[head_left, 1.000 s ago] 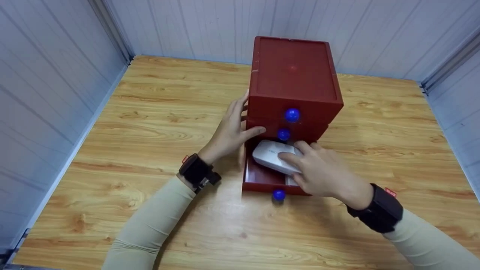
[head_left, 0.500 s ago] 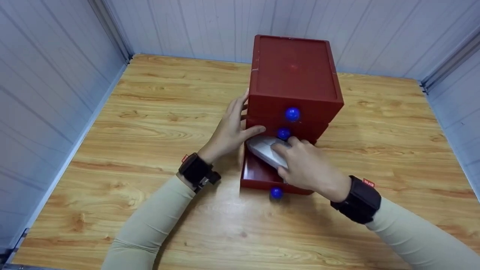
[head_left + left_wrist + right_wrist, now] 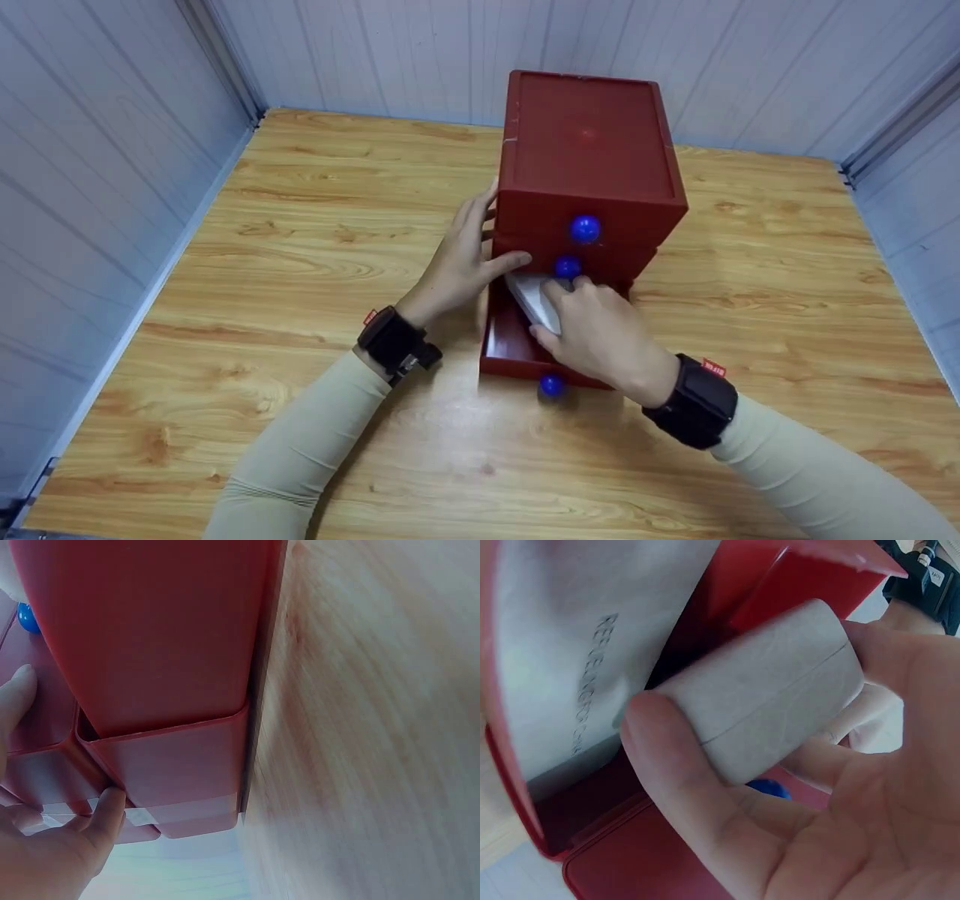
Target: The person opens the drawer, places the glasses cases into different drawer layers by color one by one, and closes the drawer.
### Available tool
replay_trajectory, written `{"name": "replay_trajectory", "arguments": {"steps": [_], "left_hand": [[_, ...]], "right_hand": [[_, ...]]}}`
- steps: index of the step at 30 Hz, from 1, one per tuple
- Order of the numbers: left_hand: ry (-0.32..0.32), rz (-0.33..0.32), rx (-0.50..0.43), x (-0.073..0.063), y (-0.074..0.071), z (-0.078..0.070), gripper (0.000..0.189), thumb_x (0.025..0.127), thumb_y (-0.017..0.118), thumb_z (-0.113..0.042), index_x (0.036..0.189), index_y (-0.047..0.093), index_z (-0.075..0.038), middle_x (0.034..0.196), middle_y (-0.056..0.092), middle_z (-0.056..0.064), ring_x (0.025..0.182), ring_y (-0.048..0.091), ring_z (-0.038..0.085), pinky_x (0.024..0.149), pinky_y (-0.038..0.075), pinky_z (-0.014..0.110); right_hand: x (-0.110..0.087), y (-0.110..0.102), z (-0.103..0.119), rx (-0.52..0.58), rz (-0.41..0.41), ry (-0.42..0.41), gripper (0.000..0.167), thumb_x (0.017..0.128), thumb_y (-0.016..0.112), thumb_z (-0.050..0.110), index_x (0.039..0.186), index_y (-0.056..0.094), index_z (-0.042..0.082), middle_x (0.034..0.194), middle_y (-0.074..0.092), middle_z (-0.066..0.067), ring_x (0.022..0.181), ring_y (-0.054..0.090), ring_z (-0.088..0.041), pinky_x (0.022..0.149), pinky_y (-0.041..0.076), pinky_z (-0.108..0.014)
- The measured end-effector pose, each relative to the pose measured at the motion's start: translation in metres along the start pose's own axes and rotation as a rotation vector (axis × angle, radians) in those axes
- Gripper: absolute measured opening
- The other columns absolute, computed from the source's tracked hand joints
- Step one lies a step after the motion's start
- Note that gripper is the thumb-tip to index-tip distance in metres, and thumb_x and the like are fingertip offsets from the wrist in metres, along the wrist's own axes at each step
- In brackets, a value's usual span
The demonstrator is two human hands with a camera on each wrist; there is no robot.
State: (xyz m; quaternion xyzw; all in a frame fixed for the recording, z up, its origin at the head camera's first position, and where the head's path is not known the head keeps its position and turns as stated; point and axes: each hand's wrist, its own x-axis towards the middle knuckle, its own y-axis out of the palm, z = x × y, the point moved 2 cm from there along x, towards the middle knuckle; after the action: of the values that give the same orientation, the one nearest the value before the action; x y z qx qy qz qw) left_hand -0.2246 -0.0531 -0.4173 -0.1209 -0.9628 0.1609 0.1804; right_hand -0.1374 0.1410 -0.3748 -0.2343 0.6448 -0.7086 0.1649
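A red cabinet (image 3: 585,135) with blue knobs has its bottom drawer (image 3: 525,367) pulled out. My right hand (image 3: 604,330) grips a whitish, rounded case (image 3: 534,300) like a glasses case, tilted inside that drawer. In the right wrist view, thumb and fingers hold the case (image 3: 780,682), with a seam along its side. My left hand (image 3: 457,262) steadies the cabinet's left side, thumb across the middle drawer's front. From the left wrist, those fingers (image 3: 109,810) press on the red side near clear tape. The case's far end is hidden under the middle drawer.
A white item with printed lettering (image 3: 577,652) lies in the drawer beside the case. The drawer's blue knob (image 3: 552,385) juts out toward me. Wood-grain tabletop (image 3: 337,225) surrounds the cabinet, and pale panel walls (image 3: 390,60) stand behind and at both sides.
My right hand has moved left and turned the case to a steeper angle, deeper into the drawer. The bottom drawer has shifted slightly. My left hand stays in place.
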Motion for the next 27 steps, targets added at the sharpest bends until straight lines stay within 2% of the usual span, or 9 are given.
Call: {"name": "replay_trajectory", "arguments": {"steps": [6, 15, 23, 27], "left_hand": [[-0.005, 0.006, -0.008, -0.001, 0.000, 0.000, 0.103, 0.092, 0.084, -0.028, 0.171, 0.019, -0.018, 0.163, 0.034, 0.011, 0.146, 0.044, 0.021, 0.111, 0.050, 0.028], [0.006, 0.005, 0.015, 0.000, -0.001, 0.000, 0.102, 0.093, 0.083, -0.027, 0.171, 0.019, -0.016, 0.163, 0.034, 0.011, 0.147, 0.043, 0.020, 0.113, 0.048, 0.027], [0.000, 0.005, 0.008, 0.000, -0.001, 0.001, 0.102, 0.093, 0.084, -0.027, 0.171, 0.019, -0.018, 0.162, 0.035, 0.012, 0.146, 0.045, 0.022, 0.112, 0.049, 0.029], [0.022, 0.005, -0.010, 0.000, -0.001, 0.002, 0.103, 0.092, 0.084, -0.025, 0.171, 0.019, -0.017, 0.161, 0.036, 0.013, 0.145, 0.046, 0.023, 0.111, 0.050, 0.030]], "right_hand": [[0.000, 0.006, 0.007, 0.011, 0.017, 0.023, 0.050, 0.093, 0.082, 0.041, 0.112, 0.066, -0.001, 0.092, 0.068, -0.025, 0.081, 0.072, -0.041, 0.063, 0.062, -0.051], [0.002, 0.013, 0.012, 0.103, 0.087, 0.094, 0.056, 0.093, 0.082, 0.042, 0.124, 0.060, 0.001, 0.107, 0.065, -0.030, 0.093, 0.071, -0.046, 0.071, 0.063, -0.054], [0.006, 0.018, 0.012, 0.190, 0.224, 0.156, 0.071, 0.098, 0.074, 0.048, 0.146, 0.049, 0.002, 0.133, 0.055, -0.036, 0.108, 0.068, -0.050, 0.087, 0.061, -0.057], [0.008, 0.019, 0.012, 0.206, 0.251, 0.166, 0.074, 0.099, 0.072, 0.049, 0.150, 0.045, 0.002, 0.139, 0.052, -0.036, 0.114, 0.066, -0.051, 0.091, 0.060, -0.058]]}}
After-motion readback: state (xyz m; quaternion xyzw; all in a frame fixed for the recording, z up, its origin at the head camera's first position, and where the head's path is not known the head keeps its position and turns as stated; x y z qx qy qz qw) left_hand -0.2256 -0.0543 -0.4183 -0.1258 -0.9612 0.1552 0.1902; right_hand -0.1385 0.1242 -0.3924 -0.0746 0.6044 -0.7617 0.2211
